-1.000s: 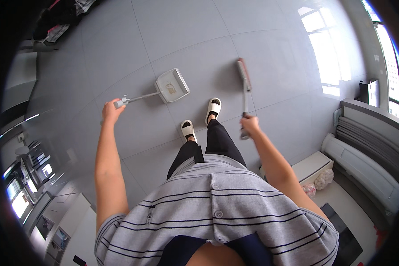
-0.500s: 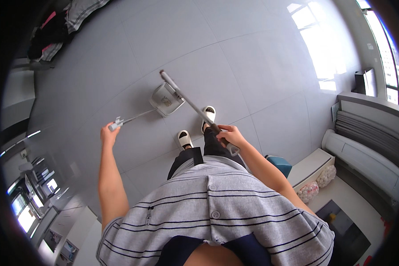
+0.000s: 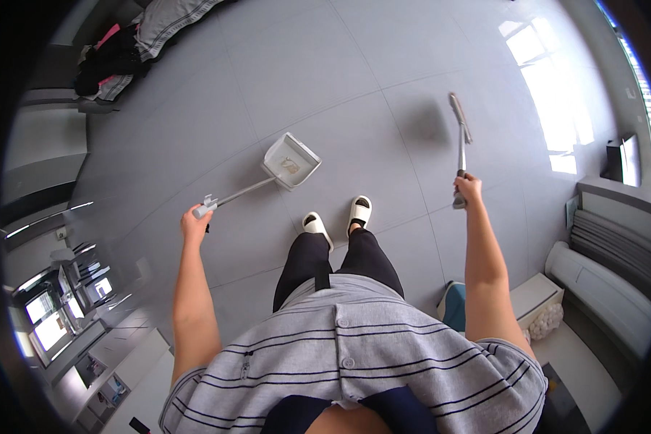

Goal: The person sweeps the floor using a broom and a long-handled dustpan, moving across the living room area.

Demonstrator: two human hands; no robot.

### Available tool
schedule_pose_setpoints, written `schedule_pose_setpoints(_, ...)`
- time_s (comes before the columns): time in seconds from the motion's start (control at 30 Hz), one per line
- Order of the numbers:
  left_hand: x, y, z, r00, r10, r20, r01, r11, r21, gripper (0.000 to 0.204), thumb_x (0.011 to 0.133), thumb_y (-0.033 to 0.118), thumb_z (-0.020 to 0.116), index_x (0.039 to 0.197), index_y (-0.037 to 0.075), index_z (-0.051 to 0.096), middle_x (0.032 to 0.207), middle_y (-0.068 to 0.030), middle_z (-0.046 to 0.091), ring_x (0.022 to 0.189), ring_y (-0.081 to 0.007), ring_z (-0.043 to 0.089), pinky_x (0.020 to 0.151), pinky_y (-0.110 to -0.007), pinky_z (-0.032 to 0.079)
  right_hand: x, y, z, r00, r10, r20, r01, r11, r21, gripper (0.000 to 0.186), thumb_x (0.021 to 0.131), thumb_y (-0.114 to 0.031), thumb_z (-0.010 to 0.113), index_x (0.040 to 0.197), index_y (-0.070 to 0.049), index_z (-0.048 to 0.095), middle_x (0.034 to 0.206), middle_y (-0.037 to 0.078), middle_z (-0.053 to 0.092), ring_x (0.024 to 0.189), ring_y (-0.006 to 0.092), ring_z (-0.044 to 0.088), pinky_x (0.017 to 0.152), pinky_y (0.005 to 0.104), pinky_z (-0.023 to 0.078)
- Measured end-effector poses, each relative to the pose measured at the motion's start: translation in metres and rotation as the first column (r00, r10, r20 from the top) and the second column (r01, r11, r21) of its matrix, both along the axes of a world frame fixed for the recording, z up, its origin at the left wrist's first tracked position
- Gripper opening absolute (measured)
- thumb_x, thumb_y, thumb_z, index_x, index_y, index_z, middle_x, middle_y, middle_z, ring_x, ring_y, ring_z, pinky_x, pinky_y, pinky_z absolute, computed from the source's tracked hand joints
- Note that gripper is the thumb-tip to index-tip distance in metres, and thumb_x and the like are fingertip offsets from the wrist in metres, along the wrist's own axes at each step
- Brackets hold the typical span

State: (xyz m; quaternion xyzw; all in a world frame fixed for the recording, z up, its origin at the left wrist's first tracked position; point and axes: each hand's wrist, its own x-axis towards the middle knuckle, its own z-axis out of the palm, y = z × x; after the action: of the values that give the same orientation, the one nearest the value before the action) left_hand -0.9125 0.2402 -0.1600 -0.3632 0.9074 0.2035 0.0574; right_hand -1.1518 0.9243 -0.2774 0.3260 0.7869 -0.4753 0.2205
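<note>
I find debris (image 3: 289, 167) collected but not yet emptied from the dustpan (image 3: 304, 157), the left hand (image 3: 194, 223) gripping its handle (image 3: 246, 191), the right hand (image 3: 471, 188) gripping the broom (image 3: 461, 141) well right of the dustpan.

Dustpan (image 3: 299, 153): smooth, plastic-looking. Surrounding it, floor tiles (image 3: 340, 94): glossy. Right of it, broom shaft (image 3: 462, 149): metallic-looking. Below it, striped shirt (image 3: 289, 333): matt cloth.
</note>
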Motion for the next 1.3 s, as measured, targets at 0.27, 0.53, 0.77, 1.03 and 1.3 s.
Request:
schedule_pose_setpoints(0.27, -0.052, -0.023, -0.013, 0.995, -0.098, -0.017, 0.098, 0.995, 0.026, 0.043, 0.066, 0.024, 0.073, 0.1, 0.0, 0.062, 0.082, -0.0139, 0.066, 0.076, -0.0258, 0.064, 0.068, -0.035, 0.048, -0.051, -0.066, -0.012, 0.994, 0.001, 0.106, 0.005, 0.999, -0.05, 0.005, 0.066, -0.002, 0.059, 0.068, 0.003, 0.059, 0.058, 0.006, 0.051, 0.045, 0.014, 0.048, 0.04, 0.028, 0.038)
schedule_pose_setpoints(0.53, -0.09, -0.108, -0.034, 0.975, -0.167, 0.145, 0.17, 0.985, -0.009, 0.04, 0.067, 0.026, 0.072, 0.102, 0.007, 0.064, 0.089, -0.0115, 0.065, 0.082, -0.0265, 0.062, 0.071, -0.036, 0.049, 0.046, -0.231, 0.026, 0.848, 0.469, 0.246, -0.482, 0.876, -0.008, 0.039, 0.063, -0.014, 0.069, 0.1, -0.002, 0.064, 0.079, 0.011, 0.065, 0.071, 0.0191, 0.063, 0.066, 0.0333, 0.05)
schedule_pose_setpoints(0.77, -0.122, -0.113, -0.026, 0.979, -0.125, 0.16, 0.117, 0.991, 0.058, 0.041, 0.067, 0.03, 0.072, 0.102, 0.011, 0.064, 0.093, -0.0101, 0.065, 0.09, -0.0274, 0.059, 0.075, -0.039, 0.048, 0.078, -0.316, 0.052, 0.753, 0.649, 0.108, -0.58, 0.732, -0.356, 0.049, 0.066, -0.007, 0.061, 0.114, 0.002, 0.057, 0.069, 0.008, 0.061, 0.058, 0.0126, 0.057, 0.05, 0.0269, 0.045)
schedule_pose_setpoints(1.03, -0.121, -0.111, -0.032, 0.991, -0.076, 0.109, 0.074, 0.997, 0.02, 0.042, 0.066, 0.031, 0.073, 0.1, 0.008, 0.064, 0.092, -0.0116, 0.064, 0.09, -0.0271, 0.059, 0.075, -0.039, 0.048, 0.048, -0.283, 0.087, 0.854, 0.517, 0.068, -0.467, 0.817, -0.339, 0.06, 0.062, -0.008, 0.066, 0.12, 0.001, 0.053, 0.074, 0.01, 0.063, 0.062, 0.0156, 0.06, 0.057, 0.027, 0.047)
schedule_pose_setpoints(1.3, -0.189, -0.063, -0.015, 0.996, -0.074, 0.052, 0.067, 0.991, 0.117, 0.037, 0.067, 0.022, 0.072, 0.099, 0.004, 0.064, 0.087, -0.0139, 0.065, 0.083, -0.0301, 0.061, 0.07, -0.037, 0.048, -0.084, -0.182, 0.054, 0.999, 0.031, 0.012, -0.028, 0.973, -0.23, 0.058, 0.063, 0.003, 0.061, 0.12, 0.007, 0.049, 0.061, 0.01, 0.058, 0.04, 0.0161, 0.052, 0.036, 0.0292, 0.043)
